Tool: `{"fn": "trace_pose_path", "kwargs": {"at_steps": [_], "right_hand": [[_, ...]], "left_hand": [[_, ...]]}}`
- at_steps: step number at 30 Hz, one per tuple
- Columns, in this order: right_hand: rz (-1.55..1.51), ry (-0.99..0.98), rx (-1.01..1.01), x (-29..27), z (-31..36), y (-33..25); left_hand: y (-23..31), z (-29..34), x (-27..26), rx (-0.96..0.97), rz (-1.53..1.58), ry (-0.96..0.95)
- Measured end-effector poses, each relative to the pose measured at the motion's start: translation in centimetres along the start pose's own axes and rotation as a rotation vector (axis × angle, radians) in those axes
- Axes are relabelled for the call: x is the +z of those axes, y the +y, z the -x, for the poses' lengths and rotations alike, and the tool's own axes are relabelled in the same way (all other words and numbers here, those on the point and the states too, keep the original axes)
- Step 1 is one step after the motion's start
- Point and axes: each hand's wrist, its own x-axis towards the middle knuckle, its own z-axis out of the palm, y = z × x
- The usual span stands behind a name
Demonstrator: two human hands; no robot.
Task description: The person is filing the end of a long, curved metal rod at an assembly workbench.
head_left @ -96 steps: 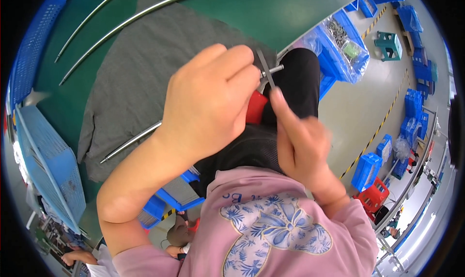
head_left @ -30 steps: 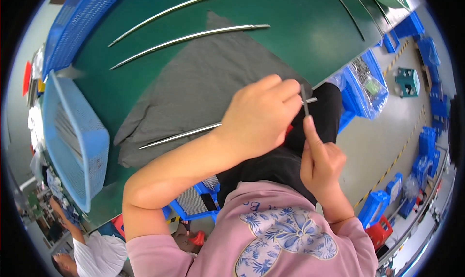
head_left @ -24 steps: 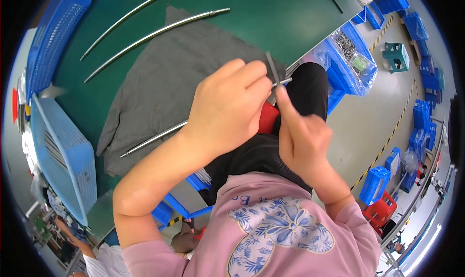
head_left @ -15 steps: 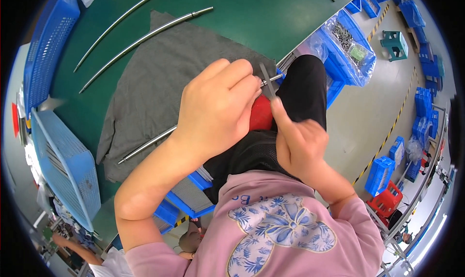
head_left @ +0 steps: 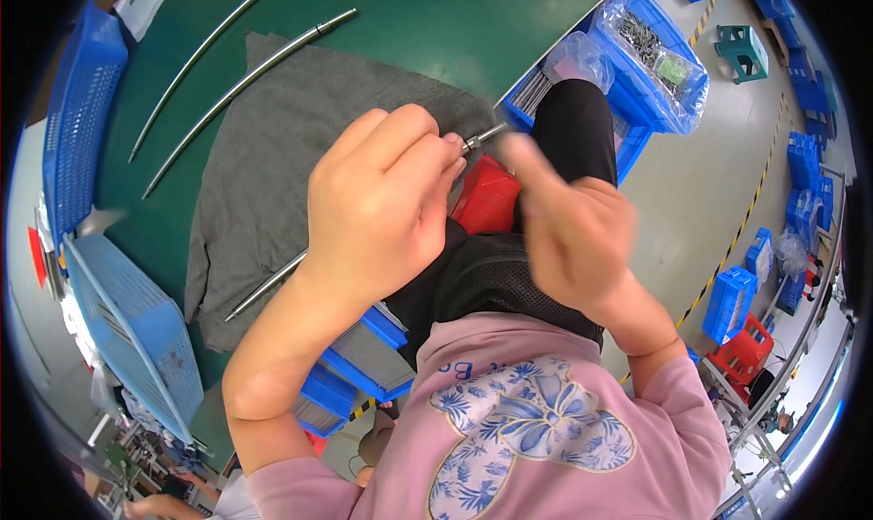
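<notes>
My left hand (head_left: 382,201) is closed around a slim shiny metal rod (head_left: 264,288). The rod's stepped, narrower end (head_left: 486,136) sticks out past the fingers, and its other end runs out from under my left forearm over a grey cloth (head_left: 364,83). Close to the narrow end is my right hand (head_left: 582,233), smeared by motion, with the fingers curled and the thumb side toward the rod. Anything it holds is hidden or blurred. Two curved metal tubes, the upper one (head_left: 205,51) and the lower one (head_left: 245,88), lie on the green table (head_left: 427,20).
Blue mesh baskets (head_left: 86,111) line the table's left side. A blue bin (head_left: 682,111) of small metal parts in plastic stands beyond my knee. Under my left arm are blue trays of rods (head_left: 373,352). A red object (head_left: 486,197) sits by my lap; a green stool (head_left: 741,51) is farther right.
My left hand has shifted slightly left with the rod. My right hand has moved a little right and blurred; the thin flat metal strip seen at its fingertips before no longer shows.
</notes>
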Motion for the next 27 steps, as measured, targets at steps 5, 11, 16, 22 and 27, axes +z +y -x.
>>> {"fn": "trace_pose_path", "kwargs": {"at_steps": [5, 11, 16, 22, 27], "right_hand": [[0.011, -0.036, 0.078, -1.9, 1.0, -0.5], [-0.100, -0.002, 0.083, -0.5, 2.1, -0.6], [-0.133, -0.185, 0.096, -1.1, 1.9, -1.4], [-0.125, -0.156, 0.080, -0.5, 2.2, -1.4], [-0.099, -0.029, 0.057, 0.9, 2.5, -1.1]], "left_hand": [[0.1, 0.0, -0.4, -0.009, -0.012, 0.006], [0.3, -0.3, -0.7, -0.005, -0.015, -0.025], [0.2, -0.2, -0.6, -0.009, -0.013, -0.022], [0.3, -0.2, -0.7, -0.007, -0.009, -0.022], [-0.1, -0.1, -0.3, 0.019, -0.004, 0.013]]}}
